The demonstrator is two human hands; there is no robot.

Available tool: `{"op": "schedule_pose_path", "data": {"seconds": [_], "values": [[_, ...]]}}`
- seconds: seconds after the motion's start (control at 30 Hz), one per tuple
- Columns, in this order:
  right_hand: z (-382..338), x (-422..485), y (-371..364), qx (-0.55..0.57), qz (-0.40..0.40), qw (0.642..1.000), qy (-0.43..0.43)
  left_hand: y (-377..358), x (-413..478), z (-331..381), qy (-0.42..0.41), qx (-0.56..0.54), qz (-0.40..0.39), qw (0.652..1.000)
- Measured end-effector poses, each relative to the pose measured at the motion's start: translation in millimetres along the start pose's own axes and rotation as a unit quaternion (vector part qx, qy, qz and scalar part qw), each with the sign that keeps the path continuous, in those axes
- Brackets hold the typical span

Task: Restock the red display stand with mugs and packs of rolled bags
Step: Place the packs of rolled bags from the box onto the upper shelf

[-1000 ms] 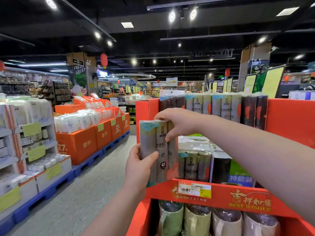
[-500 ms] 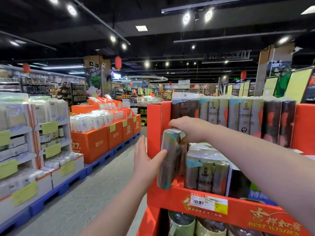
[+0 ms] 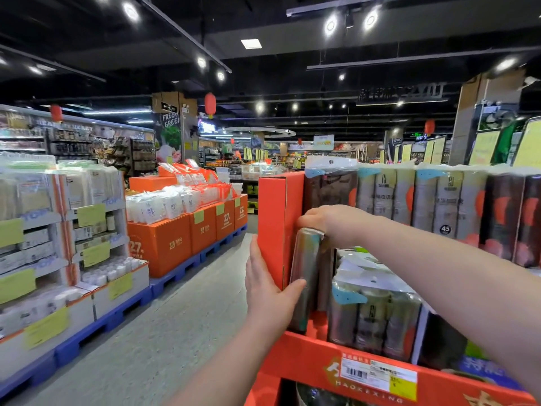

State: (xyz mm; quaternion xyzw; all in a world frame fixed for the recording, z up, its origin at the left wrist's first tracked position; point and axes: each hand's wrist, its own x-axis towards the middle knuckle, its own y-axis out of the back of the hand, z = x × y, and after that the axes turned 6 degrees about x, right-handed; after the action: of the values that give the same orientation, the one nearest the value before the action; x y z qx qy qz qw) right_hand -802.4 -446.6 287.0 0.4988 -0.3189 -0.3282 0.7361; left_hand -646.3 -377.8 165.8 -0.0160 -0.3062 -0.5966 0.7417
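So the person was at the red display stand [image 3: 278, 224], and the pack of rolled bags [image 3: 306, 276] was standing pretty much upright at the far left end of the middle shelf, right against the inside of the stand's side wall. Right hand [image 3: 328, 222] was on top of it, fingers curled down over the top end and gripping it. Left hand [image 3: 266, 294] was lower, fingers straight and flat along the outside of that side wall, with just the thumb pressed on the pack's front edge. The pack's bottom end was down at the shelf's front lip, couldn't tell if it was actually resting yet. Further right on that lip was a white and yellow price label [image 3: 377, 373]. Just beside the held pack stood another pack [image 3: 371, 315] of grey rolls, and a row of packs [image 3: 445, 197] lined the top tier. Across the aisle, orange boxes [image 3: 164, 241] sat on blue pallets [image 3: 175, 273]
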Motion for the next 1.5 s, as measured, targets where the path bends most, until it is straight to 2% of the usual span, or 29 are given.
{"op": "schedule_pose_path", "data": {"seconds": [0.07, 0.13, 0.23, 0.3, 0.4, 0.53, 0.6, 0.7, 0.77, 1.0, 1.13, 1.4, 1.5], "values": [[-5, 5, -5, -0.017, -0.008, 1.000, 0.007, 0, 1, -1, -0.002, -0.002, 0.000, 1.000], [-9, 7, -18, -0.003, -0.019, 0.999, -0.025, 0, 1, -3, -0.006, -0.006, -0.002, 1.000], [-5, 4, -31, 0.086, -0.009, 0.988, -0.130, 0, 0, -4, -0.016, -0.007, 0.000, 1.000], [0, 3, -29, 0.176, -0.034, 0.970, -0.162, 1, 0, -4, -0.018, -0.007, 0.003, 1.000], [-4, 1, -19, 0.260, -0.110, 0.946, -0.159, 1, 1, -5, -0.020, -0.009, 0.008, 1.000], [-9, -3, -13, 0.317, -0.121, 0.928, -0.155, -2, 0, -4, -0.019, -0.007, 0.006, 1.000], [-11, -4, -9, 0.318, -0.127, 0.928, -0.149, -2, 0, -4, -0.019, -0.003, 0.009, 1.000], [-19, -6, -4, 0.230, -0.202, 0.942, -0.139, -2, 1, -5, -0.019, -0.002, 0.012, 1.000], [-23, -5, -3, 0.200, -0.223, 0.945, -0.133, -2, 2, -5, -0.018, 0.003, 0.010, 1.000], [-31, -7, -16, 0.195, -0.187, 0.952, -0.144, -3, 5, -7, -0.009, 0.000, 0.002, 1.000], [-40, -12, -18, 0.180, -0.136, 0.961, -0.157, -1, 6, -7, -0.003, 0.001, -0.011, 1.000], [-61, -35, -2, 0.181, -0.058, 0.954, -0.233, 20, 7, -10, -0.016, 0.042, -0.116, 0.992], [-77, -49, 4, 0.133, -0.032, 0.960, -0.243, 29, 12, -11, -0.023, 0.053, -0.129, 0.990]]}}
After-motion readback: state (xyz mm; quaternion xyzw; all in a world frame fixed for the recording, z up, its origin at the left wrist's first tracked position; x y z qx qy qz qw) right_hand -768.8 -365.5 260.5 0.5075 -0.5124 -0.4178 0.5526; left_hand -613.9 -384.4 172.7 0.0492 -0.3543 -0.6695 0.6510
